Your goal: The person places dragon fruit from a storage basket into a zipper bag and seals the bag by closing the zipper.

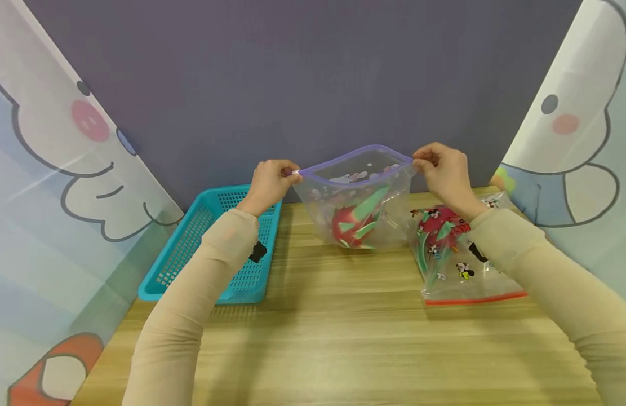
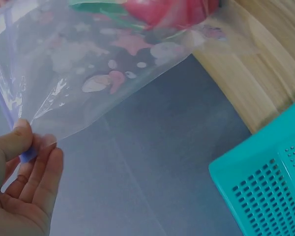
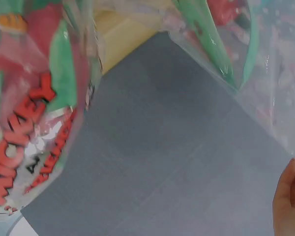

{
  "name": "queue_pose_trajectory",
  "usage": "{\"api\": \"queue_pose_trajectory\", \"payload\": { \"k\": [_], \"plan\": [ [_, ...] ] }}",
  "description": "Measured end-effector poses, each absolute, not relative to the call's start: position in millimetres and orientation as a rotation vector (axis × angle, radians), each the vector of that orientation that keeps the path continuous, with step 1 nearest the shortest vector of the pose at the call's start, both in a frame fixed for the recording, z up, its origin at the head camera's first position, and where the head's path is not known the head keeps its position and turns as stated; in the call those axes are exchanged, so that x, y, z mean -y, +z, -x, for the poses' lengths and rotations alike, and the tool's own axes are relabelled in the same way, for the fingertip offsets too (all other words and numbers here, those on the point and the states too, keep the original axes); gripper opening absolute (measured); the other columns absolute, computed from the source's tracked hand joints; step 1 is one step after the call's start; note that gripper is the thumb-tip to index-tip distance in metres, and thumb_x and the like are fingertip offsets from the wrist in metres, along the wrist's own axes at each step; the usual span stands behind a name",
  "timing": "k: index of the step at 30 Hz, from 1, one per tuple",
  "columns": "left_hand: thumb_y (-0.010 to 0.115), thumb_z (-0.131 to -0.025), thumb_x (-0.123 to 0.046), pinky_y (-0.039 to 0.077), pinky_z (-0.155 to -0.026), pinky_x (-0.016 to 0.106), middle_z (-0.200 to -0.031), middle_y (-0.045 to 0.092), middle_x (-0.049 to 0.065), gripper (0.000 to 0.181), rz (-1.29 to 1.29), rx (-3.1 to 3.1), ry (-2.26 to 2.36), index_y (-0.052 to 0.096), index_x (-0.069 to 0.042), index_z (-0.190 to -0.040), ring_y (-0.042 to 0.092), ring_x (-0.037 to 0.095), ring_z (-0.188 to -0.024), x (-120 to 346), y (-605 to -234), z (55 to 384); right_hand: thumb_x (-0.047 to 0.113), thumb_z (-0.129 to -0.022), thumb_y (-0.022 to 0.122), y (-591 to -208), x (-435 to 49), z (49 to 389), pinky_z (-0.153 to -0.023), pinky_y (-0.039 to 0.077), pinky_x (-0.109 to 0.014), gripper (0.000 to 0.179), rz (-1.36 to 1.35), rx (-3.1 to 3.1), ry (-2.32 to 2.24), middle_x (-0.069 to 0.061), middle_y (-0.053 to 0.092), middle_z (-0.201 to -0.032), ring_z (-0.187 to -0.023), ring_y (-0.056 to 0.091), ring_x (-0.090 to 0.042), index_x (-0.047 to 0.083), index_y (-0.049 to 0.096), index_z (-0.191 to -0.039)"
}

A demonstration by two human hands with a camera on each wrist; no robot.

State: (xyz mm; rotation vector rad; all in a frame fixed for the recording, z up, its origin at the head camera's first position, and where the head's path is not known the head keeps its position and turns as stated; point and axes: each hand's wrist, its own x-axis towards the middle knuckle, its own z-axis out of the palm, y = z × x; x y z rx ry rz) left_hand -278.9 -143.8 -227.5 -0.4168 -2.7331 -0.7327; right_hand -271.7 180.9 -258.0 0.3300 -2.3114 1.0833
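A clear zip bag (image 1: 318,197) with a purple seal hangs upright between both hands, its mouth parted. Inside at the bottom lies a red dragon fruit (image 1: 345,225) with green scale tips. My left hand (image 1: 269,183) pinches the left end of the purple strip between thumb and fingers; the left wrist view shows this hand (image 2: 27,182) at the bag's corner. At the opposite corner, my right hand (image 1: 444,169) pinches the other end of the seal. Under the right forearm lies a second clear bag (image 1: 449,285) with a red seal and cartoon prints, holding another dragon fruit (image 1: 436,223).
A turquoise plastic basket (image 1: 206,197) with perforated walls stands on the left of the wooden table (image 1: 323,338), partly behind the left forearm. A dark grey wall (image 1: 313,79) rises at the table's back edge. Cartoon-printed sheets (image 1: 54,186) flank both sides.
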Motion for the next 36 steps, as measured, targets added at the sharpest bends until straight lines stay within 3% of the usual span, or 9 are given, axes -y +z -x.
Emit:
{"api": "queue_pose_trajectory", "payload": {
  "k": [9,15,21,25,32,36],
  "plan": [
    [0.063,-0.088,-0.023,0.050,-0.078,0.036,-0.095,0.067,0.008,0.021,0.406,2.689,-0.806,0.067,-0.010,-0.104,0.063,0.021,-0.089,145.2,-226.8,281.9,0.016,-0.091,0.057,-259.1,-185.4,284.4,-0.063,0.044,-0.018,0.019,-0.249,2.437,1.283,-0.011,0.065,-0.093,-0.070,0.054,0.002,0.004,0.064,-0.104],
    [0.063,-0.088,-0.022,0.050,-0.082,0.036,-0.097,0.067,0.009,0.020,0.382,2.659,-0.861,0.067,-0.010,-0.103,0.063,0.022,-0.094,148.4,-234.8,278.5,0.016,-0.092,0.056,-269.3,-186.6,290.7,-0.064,0.044,-0.016,0.019,-0.220,2.392,1.365,-0.001,0.063,-0.089,-0.075,0.056,-0.003,0.004,0.063,-0.106],
    [0.062,-0.087,-0.017,0.051,-0.083,0.035,-0.107,0.063,0.011,0.024,0.379,2.648,-0.994,0.064,-0.009,-0.110,0.061,0.024,-0.099,149.9,-238.5,276.0,0.012,-0.092,0.055,-270.0,-188.2,295.0,-0.061,0.041,-0.013,0.019,-0.302,2.415,1.212,-0.014,0.064,-0.096,-0.073,0.053,0.001,0.002,0.064,-0.105],
    [0.062,-0.088,-0.016,0.050,-0.084,0.036,-0.109,0.060,0.011,0.027,0.295,2.655,-1.073,0.061,-0.008,-0.114,0.060,0.024,-0.102,153.9,-238.9,275.9,0.013,-0.092,0.055,-268.9,-187.2,297.5,-0.062,0.042,-0.010,0.020,-0.318,2.441,1.237,-0.017,0.063,-0.099,-0.077,0.056,-0.004,0.002,0.063,-0.107],
    [0.058,-0.091,-0.020,0.052,-0.078,0.030,-0.099,0.065,0.011,0.022,0.198,2.616,-1.306,0.061,-0.005,-0.106,0.065,0.022,-0.088,157.0,-245.9,281.7,0.019,-0.095,0.050,-273.3,-194.4,298.7,-0.075,0.047,-0.022,0.028,-0.263,2.512,1.326,-0.014,0.060,-0.106,-0.095,0.059,-0.022,0.003,0.059,-0.116],
    [0.059,-0.090,-0.019,0.053,-0.077,0.027,-0.098,0.064,0.012,0.020,0.224,2.581,-1.402,0.061,-0.004,-0.104,0.065,0.021,-0.087,151.5,-250.8,283.3,0.022,-0.094,0.051,-276.9,-200.8,296.8,-0.074,0.047,-0.021,0.029,-0.242,2.516,1.329,-0.009,0.061,-0.103,-0.093,0.060,-0.020,0.004,0.059,-0.116]
  ]
}}
